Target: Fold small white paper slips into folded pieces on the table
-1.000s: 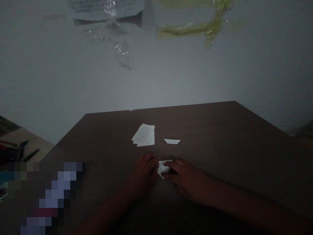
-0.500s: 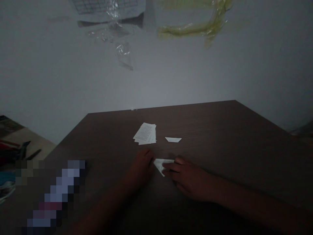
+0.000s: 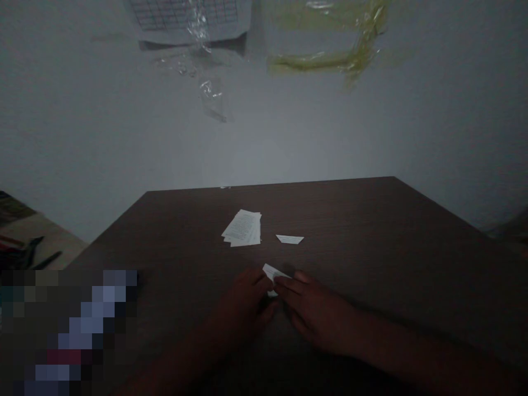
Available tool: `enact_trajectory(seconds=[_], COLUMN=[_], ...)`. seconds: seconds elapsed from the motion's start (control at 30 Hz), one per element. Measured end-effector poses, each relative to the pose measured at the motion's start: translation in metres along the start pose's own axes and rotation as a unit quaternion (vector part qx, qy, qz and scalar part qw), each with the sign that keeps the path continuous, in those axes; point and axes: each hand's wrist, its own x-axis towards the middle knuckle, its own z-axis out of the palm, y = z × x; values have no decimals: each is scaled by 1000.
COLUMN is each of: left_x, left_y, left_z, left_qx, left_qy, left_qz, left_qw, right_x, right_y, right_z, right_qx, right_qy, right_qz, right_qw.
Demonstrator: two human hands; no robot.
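Observation:
A small folded piece of printed paper (image 3: 275, 270) lies on the dark tabletop between my hands, with one narrow end pointing up and left. My left hand (image 3: 251, 300) has its fingers curled at the paper's left side, thumb and fingertips closed on its edge. From the right, my right hand (image 3: 313, 311) presses its fingers over the paper and pins it down. Both hands hide part of the paper. Just beyond them rests a folded paper strip (image 3: 289, 240) with slanted ends. Left of that strip is a loose stack of printed paper sheets (image 3: 244, 228).
The brown wooden table (image 3: 350, 212) stands against a pale wall (image 3: 264, 132). Clear tape and yellow tape (image 3: 317, 61) cling to the wall above. At the lower left, a blurred-out object (image 3: 93, 316) lies on the table, and dark clutter (image 3: 31, 250) sits beyond its left edge.
The paper has turned and now shows as a narrower shape. My left hand has moved right and nearer, closing in on the right hand. The view has shifted slightly.

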Motion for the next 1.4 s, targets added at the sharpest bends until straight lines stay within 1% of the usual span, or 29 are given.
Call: enact_trajectory(seconds=[0.1,0.2,0.27,0.33,0.4,0.5,0.57,0.67,0.77,0.93,1.03,1.13,1.3,1.4], left_x=[2,4,5,5,5,2,0,-3,-6,-7,-7,-7,-7,-9], left_y=[0,1,2,2,2,4,8,13,10,3,6,11,9,8], left_z=[1,0,0,1,2,0,-3,-5,-3,-2,-7,-12,-10,-6], left_qx=[38,61,78,87,79,61,67,102,128,121,112,97,89,121], left_qy=[-12,-13,-15,-24,-34,-39,-35,-28,-14,-32,-24,-37,-74,-62], left_qz=[-21,-33,-24,-11,6,30,28,8,-1,15,23,32,54,47], left_qw=[999,998,997,996,996,997,997,994,992,992,993,994,992,990], right_x=[-5,-10,-13,-15,-16,-13,-10,-6,-4,-3,-2,-2,-3,-5], right_y=[-6,-11,-13,-11,-6,10,21,29,29,29,31,31,22,16], right_z=[-3,-6,-7,-6,-5,-7,-10,-15,-17,-11,-7,-6,-8,-9], right_qx=[29,75,112,148,165,127,76,25,2,-1,-2,-8,9,26], right_qy=[11,-2,-17,-27,-11,43,35,-2,-17,-20,-19,-16,-10,-21], right_qz=[25,42,27,-4,-29,-36,-39,-39,-35,-43,-46,-51,-75,-59], right_qw=[999,996,993,989,986,990,996,999,999,999,999,999,997,998])
